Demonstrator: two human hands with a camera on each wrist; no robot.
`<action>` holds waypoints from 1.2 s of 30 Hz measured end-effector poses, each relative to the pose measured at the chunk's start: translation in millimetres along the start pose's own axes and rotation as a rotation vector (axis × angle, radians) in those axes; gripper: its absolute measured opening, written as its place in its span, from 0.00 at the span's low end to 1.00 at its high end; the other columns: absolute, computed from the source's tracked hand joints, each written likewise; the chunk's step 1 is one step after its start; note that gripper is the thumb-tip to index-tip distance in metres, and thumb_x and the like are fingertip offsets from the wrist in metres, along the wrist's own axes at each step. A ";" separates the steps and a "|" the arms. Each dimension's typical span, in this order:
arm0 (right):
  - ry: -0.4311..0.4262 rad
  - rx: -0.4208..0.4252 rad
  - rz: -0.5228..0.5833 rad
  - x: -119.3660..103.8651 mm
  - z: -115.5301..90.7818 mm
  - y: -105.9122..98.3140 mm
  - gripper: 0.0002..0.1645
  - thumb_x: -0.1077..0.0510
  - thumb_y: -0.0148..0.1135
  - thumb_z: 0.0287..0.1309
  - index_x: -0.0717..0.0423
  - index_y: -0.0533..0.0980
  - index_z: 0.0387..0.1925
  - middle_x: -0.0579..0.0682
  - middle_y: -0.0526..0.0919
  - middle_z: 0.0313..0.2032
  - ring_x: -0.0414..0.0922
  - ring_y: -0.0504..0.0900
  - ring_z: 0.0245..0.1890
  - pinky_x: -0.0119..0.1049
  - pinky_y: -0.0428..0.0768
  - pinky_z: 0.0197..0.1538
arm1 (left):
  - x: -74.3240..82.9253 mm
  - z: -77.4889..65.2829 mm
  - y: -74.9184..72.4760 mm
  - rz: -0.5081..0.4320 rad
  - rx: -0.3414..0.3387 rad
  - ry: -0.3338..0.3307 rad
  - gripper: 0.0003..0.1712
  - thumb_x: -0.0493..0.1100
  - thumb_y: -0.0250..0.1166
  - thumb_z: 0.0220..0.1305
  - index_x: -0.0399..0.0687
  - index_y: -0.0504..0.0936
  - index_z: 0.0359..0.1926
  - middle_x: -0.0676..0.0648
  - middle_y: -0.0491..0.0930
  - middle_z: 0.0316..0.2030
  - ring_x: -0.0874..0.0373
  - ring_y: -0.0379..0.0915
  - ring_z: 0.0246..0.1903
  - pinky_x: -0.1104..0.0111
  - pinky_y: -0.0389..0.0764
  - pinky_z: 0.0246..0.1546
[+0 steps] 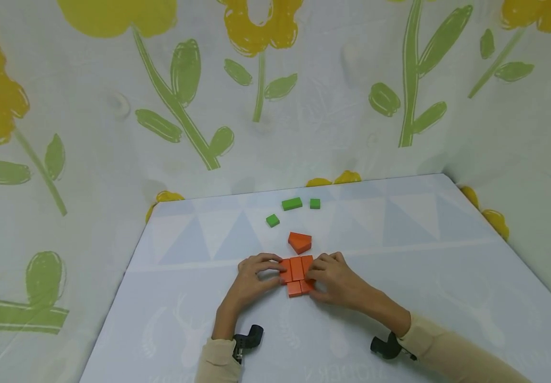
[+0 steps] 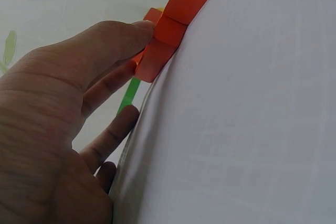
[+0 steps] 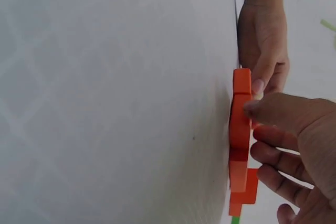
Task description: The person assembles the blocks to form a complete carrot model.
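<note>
Orange blocks lie flat and close together at the middle of the table, three longer ones side by side with two small blocks set against their 6 o'clock ends. At 9 o'clock the left hand has thumb and fingers brought in on the leftmost long block, pinching it; at 3 o'clock the right hand is bent in on the right side of the group, its fingers and thumb partly covering the blocks they grip. An angular orange block sits just off the group at 12 o'clock, and green blocks lie farther out between 11 and 1. Each orange piece looks light and stiff, probably painted wood or hard plastic, with little risk of breaking. Their smooth faces should slide easily on the tabletop, so a push on one corner would likely turn a piece and open a seam. Since the inner sides butt together, the best hold seems to be low on the outer faces, at 9 and 3 o'clock, with light, even pressure from both sides.
</note>
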State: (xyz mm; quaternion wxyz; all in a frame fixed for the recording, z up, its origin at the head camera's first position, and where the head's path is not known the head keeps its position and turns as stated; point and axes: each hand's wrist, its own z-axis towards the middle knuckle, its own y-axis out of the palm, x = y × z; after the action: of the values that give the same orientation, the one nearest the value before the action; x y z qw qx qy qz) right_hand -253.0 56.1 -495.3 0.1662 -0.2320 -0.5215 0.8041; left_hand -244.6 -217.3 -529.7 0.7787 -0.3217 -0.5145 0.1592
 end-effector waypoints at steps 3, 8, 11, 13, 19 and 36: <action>0.030 0.000 0.022 2.6 2.0 -2.3 0.15 0.49 0.78 0.50 0.45 0.84 0.40 0.39 0.80 0.39 0.40 0.74 0.46 0.43 0.67 0.47 | -0.1 -0.1 -0.7 -0.010 0.000 0.006 0.13 0.50 0.74 0.60 0.64 0.89 0.46 0.59 0.79 0.55 0.55 0.70 0.58 0.45 0.52 0.62; 0.127 0.029 0.062 14.4 16.8 -14.7 0.15 0.52 0.77 0.52 0.49 0.85 0.42 0.41 0.82 0.41 0.43 0.76 0.48 0.47 0.67 0.48 | -0.7 -0.2 -1.8 -0.004 -0.003 0.003 0.13 0.50 0.74 0.60 0.64 0.89 0.47 0.59 0.79 0.55 0.55 0.69 0.58 0.45 0.52 0.62; 0.193 0.043 0.070 27.3 31.3 -21.0 0.15 0.55 0.76 0.54 0.52 0.85 0.44 0.45 0.83 0.43 0.46 0.76 0.49 0.50 0.66 0.50 | -0.9 0.1 -2.8 0.008 -0.012 -0.009 0.13 0.50 0.73 0.61 0.64 0.88 0.47 0.60 0.78 0.55 0.56 0.69 0.59 0.45 0.52 0.62; 0.239 0.038 0.064 39.1 40.9 -21.2 0.16 0.56 0.75 0.55 0.53 0.84 0.45 0.47 0.84 0.44 0.48 0.76 0.50 0.52 0.66 0.51 | -0.9 0.2 -3.3 0.013 -0.013 -0.010 0.13 0.50 0.73 0.61 0.64 0.88 0.48 0.60 0.78 0.55 0.57 0.69 0.59 0.45 0.52 0.62; 0.361 -0.065 0.055 66.4 62.1 -14.9 0.20 0.56 0.74 0.55 0.54 0.83 0.50 0.48 0.83 0.47 0.50 0.74 0.52 0.55 0.65 0.55 | -1.4 -0.3 -0.9 -0.003 -0.012 -0.007 0.13 0.50 0.72 0.61 0.65 0.88 0.48 0.61 0.78 0.55 0.58 0.69 0.58 0.45 0.52 0.62; 0.373 -0.168 0.072 74.8 78.5 3.4 0.19 0.48 0.74 0.56 0.51 0.84 0.47 0.44 0.83 0.41 0.48 0.75 0.48 0.52 0.65 0.52 | -0.4 0.1 0.4 0.024 -0.014 -0.023 0.13 0.52 0.72 0.61 0.65 0.88 0.48 0.63 0.77 0.56 0.61 0.67 0.59 0.47 0.49 0.65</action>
State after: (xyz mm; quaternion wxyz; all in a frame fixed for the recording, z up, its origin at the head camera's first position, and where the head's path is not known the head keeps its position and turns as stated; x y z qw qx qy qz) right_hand -358.6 33.0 -486.0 0.2112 -0.4084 -0.5383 0.7062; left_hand -244.7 -217.2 -530.2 0.7685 -0.3315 -0.5208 0.1684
